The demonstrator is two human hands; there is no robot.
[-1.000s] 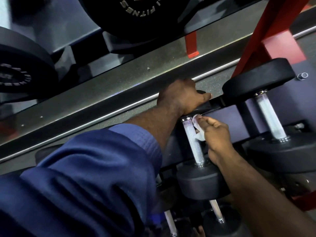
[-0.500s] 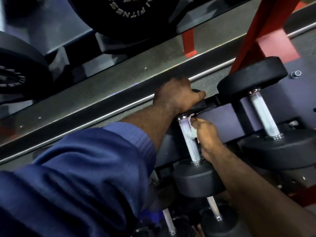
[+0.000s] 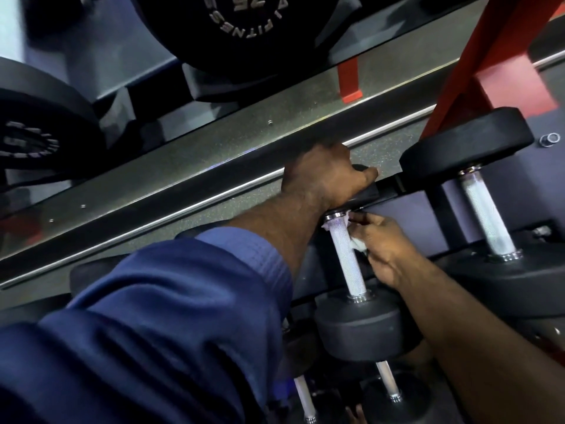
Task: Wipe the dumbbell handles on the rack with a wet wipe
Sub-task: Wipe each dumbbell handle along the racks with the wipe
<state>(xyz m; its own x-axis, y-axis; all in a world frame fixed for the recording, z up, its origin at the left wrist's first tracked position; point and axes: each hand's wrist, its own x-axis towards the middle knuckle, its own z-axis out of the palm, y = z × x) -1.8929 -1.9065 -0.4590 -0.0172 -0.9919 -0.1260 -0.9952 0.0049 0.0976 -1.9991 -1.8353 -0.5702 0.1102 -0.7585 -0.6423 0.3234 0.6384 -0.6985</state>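
A black dumbbell lies on the rack with its knurled steel handle running up and to the left from its near head. My left hand grips the dumbbell's far head from above, fingers curled over its edge. My right hand holds a crumpled white wet wipe against the right side of the handle, near its upper end. Most of the wipe is hidden inside my fingers.
A second, larger dumbbell sits to the right on the same rack. Smaller dumbbells lie on the tier below. A red rack post rises at upper right. A mirror behind reflects weight plates.
My right hand with the wipe has slid up the handle toward the far head. The left hand has kept its grip on that head.
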